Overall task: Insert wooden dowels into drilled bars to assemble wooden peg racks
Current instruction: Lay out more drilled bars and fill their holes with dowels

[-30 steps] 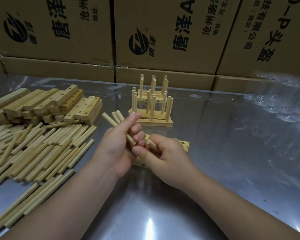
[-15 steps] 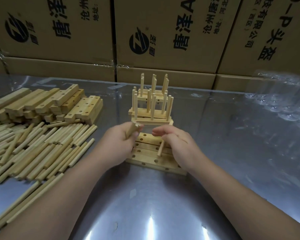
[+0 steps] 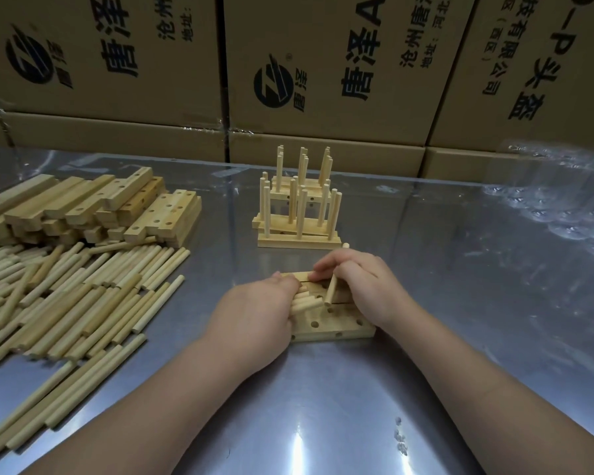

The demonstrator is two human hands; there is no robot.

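While your right hand (image 3: 364, 289) pinches a single dowel (image 3: 331, 289) tilted over the drilled bars (image 3: 326, 325) at the centre of the frame, you are at the seating step. Its lower end sits at a hole, though I cannot tell whether it has gone in. Your left hand (image 3: 258, 313) is curled round a small bundle of spare dowels (image 3: 304, 301), resting at the bars' left end. Next, stand the dowel upright and press it straight down. The bars are pale wood, lying flat side by side, with open holes along the near one. Finished racks (image 3: 297, 214) stand just behind, upper centre.
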